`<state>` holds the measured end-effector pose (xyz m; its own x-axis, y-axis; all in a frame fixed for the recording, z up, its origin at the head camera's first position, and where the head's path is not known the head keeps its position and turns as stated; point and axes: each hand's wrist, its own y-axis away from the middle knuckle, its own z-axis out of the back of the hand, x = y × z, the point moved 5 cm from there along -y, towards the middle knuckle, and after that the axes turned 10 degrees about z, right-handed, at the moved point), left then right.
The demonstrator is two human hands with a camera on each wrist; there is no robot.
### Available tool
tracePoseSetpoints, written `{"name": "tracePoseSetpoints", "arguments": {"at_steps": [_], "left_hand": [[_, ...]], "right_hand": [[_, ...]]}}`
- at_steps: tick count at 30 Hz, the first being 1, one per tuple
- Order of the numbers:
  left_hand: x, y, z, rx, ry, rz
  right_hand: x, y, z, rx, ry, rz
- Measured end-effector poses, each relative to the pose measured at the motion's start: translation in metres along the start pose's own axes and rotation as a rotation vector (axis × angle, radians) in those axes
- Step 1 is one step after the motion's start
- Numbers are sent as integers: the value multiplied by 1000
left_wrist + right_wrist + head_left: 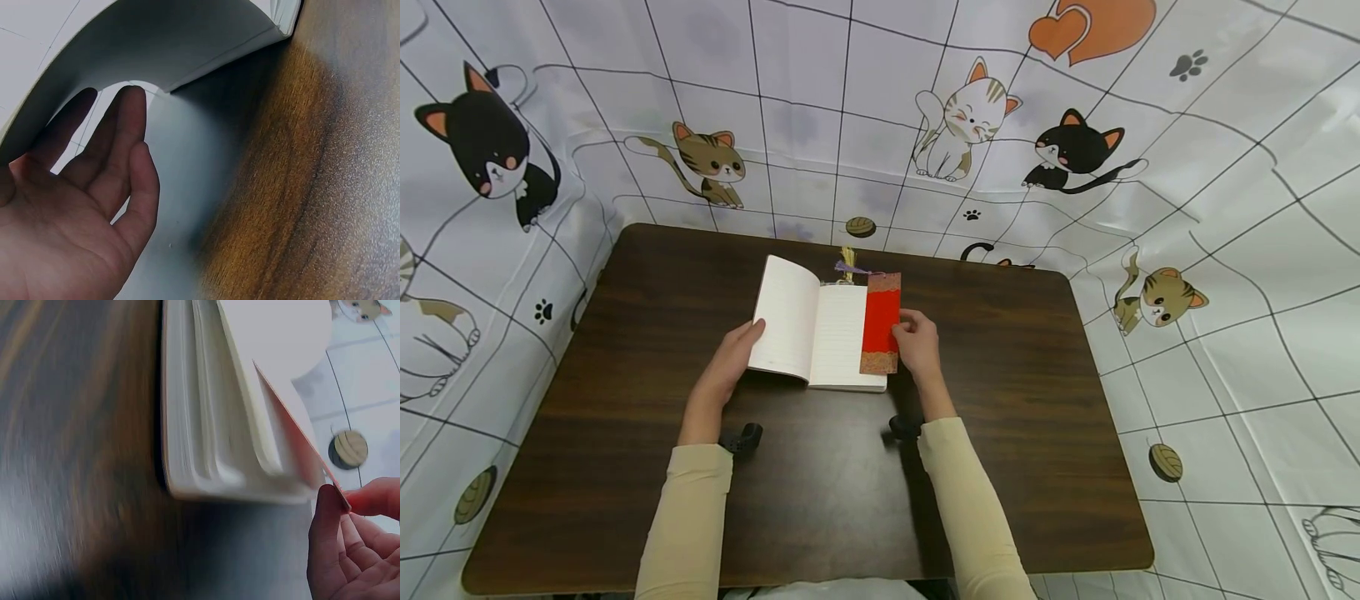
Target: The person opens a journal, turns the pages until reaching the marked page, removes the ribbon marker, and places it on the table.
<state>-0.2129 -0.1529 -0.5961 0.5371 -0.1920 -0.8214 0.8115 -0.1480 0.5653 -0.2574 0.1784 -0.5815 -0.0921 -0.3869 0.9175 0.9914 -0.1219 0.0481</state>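
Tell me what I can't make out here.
Left grip: head view, partly hidden behind the raised half of the notebook.
Right grip: right wrist view, cut off by right edge.
Red bookmark: right wrist view, markings blurred.
Yellow tassel: head view, fastening too small.

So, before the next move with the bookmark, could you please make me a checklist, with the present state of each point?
1. Notebook open: ok.
2. Left hand holding the notebook's left side: ok, thumb in front, fingers behind.
3. Left side flat on the table: not ok, it is raised.
4. Right hand pinching the red bookmark: ok, at its right edge.
5. Bookmark flat on the right page: not ok, it is tilted in the right wrist view.
6. Yellow tassel attached to this bookmark: cannot tell.
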Motion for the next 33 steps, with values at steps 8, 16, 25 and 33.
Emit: {"name": "tracePoseSetpoints", "arguments": {"at_steps": [8, 16, 25, 33], "left_hand": [[4, -4, 2, -9, -1, -20], [6, -7, 2, -15, 6, -34], [6, -6, 2, -9, 7, -26], [3, -5, 0, -7, 1, -32]], "right_hand": [[-18, -9, 33, -30, -25, -36], [-28, -14, 51, -23, 9, -49], [-37, -15, 53, -14, 167, -65], [-36, -9, 53, -13, 361, -80]]}}
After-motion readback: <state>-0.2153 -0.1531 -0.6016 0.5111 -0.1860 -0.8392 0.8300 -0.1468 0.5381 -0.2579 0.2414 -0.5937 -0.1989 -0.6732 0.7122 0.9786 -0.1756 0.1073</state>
